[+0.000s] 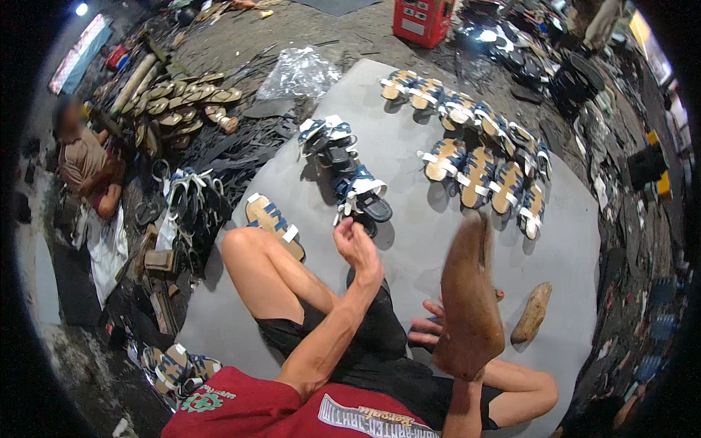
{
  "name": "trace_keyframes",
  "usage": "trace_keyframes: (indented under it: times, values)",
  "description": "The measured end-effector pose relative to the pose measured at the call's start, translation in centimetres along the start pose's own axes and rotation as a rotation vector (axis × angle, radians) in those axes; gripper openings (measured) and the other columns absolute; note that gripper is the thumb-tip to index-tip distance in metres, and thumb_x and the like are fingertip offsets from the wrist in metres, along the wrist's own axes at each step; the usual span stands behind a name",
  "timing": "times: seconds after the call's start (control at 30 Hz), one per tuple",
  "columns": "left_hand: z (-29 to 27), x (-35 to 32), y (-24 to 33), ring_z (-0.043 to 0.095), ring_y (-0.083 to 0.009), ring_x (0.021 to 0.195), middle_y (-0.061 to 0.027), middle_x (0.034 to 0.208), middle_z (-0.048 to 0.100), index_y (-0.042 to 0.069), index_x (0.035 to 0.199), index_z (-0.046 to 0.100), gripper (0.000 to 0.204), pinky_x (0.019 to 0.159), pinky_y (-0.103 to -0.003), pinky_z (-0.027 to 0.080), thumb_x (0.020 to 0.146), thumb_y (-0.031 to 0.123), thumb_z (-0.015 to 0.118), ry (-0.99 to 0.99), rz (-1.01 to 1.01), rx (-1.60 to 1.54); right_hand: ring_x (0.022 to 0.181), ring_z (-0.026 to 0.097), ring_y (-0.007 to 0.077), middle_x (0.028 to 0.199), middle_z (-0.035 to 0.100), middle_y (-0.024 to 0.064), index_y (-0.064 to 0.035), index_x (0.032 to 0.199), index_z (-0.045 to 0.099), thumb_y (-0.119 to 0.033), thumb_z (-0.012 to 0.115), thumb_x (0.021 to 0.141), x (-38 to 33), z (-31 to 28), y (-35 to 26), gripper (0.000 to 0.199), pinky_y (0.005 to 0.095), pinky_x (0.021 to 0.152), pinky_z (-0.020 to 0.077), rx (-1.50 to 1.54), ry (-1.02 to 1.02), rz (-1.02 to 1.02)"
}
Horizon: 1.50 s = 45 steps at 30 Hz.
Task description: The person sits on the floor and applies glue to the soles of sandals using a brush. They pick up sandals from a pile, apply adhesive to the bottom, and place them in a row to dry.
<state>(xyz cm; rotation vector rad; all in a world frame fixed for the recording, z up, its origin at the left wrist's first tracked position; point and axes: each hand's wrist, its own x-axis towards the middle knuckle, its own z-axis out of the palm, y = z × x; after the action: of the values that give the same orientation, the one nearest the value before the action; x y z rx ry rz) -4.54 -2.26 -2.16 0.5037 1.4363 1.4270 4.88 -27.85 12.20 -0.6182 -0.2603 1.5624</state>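
A grey mat [416, 270] bears sandals [377, 207] and 1 wooden last [533, 314].

Dirty dk flr [365, 44] w/ blk scraps [266, 139] round grey mat [234, 314], bright lamp [82, 9] top L.

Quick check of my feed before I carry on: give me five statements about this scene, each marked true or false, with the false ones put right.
1. The left hand is close to the piled sandals. True.
2. The right hand is in full view. False: the large brown foot-shaped form hides much of it.
3. Another foot-shaped form lies on the grey mat, to the right of the large one. True.
4. The red box sits in the middle of the mat. False: it stands on the ground beyond the mat's far edge.
5. The sandals laid out on the right have blue straps. True.
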Motion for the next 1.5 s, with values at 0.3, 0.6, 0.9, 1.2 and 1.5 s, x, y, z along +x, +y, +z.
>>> trace_keyframes:
  times: [0.3, 0.6, 0.9, 1.2, 1.5]
  values:
    - [-4.8, 4.4, -3.6, 0.06, -0.0213, 0.09, -0.0102, 0.095, 0.059, -0.003, 0.119, 0.055, 0.044, 0.077, -0.039, 0.05, 0.085, 0.021, 0.072, 0.043, -0.324, 0.172, 0.11, 0.067, 0.0316, 0.134, 0.059, 0.0182, 0.0011, 0.144, 0.05, -0.04, 0.076, 0.077, 2.3, 1.7, 6.3, 0.084, 0.0601, 0.094, 0.0595, 0.23, 0.242, 0.102]
    - [5.9, 18.2, 5.4, 0.059, -0.0231, 0.093, -0.0119, 0.109, 0.062, 0.002, 0.121, 0.06, 0.058, 0.079, -0.04, 0.054, 0.089, 0.048, 0.075, -0.082, -0.304, -0.073, 0.108, 0.069, 0.033, 0.123, 0.064, 0.0187, 0.0032, 0.142, 0.051, -0.037, 0.07, 0.084, 1.0, -2.0, 7.5, 0.073, 0.0564, 0.101, 0.0577, 0.112, 0.336, 0.053]
    - [5.3, 29.0, 4.0, 0.07, -0.0222, 0.07, -0.0107, 0.082, 0.071, 0.005, 0.1, 0.064, 0.015, 0.06, -0.034, 0.061, 0.092, 0.014, 0.073, -0.245, -0.559, -0.181, 0.108, 0.068, 0.0334, 0.128, 0.063, 0.0161, 0.0009, 0.143, 0.051, -0.035, 0.068, 0.087, 2.5, -3.4, 8.5, 0.069, 0.0529, 0.096, 0.0593, 0.024, 0.494, 0.086]
    - [-5.2, 21.1, 2.7, 0.066, -0.0155, 0.08, -0.008, 0.096, 0.069, 0.007, 0.127, 0.066, 0.034, 0.067, -0.032, 0.057, 0.1, 0.028, 0.067, 0.214, -0.124, -0.166, 0.107, 0.069, 0.0314, 0.124, 0.066, 0.0166, 0.0016, 0.141, 0.053, -0.035, 0.067, 0.089, 4.6, -2.8, 8.4, 0.065, 0.0499, 0.094, 0.0594, 0.036, 0.493, 0.162]
    - [-8.1, 14.7, 4.8, 0.039, -0.04, 0.142, -0.0161, 0.149, 0.049, 0.013, 0.139, 0.05, 0.077, 0.11, -0.065, 0.031, 0.075, 0.033, 0.086, 0.538, 0.125, 0.866, 0.109, 0.07, 0.0302, 0.122, 0.068, 0.0166, -0.0009, 0.142, 0.053, -0.03, 0.067, 0.092, 4.2, -5.2, 9.8, 0.059, 0.0457, 0.095, 0.0591, -0.076, 0.598, 0.168]
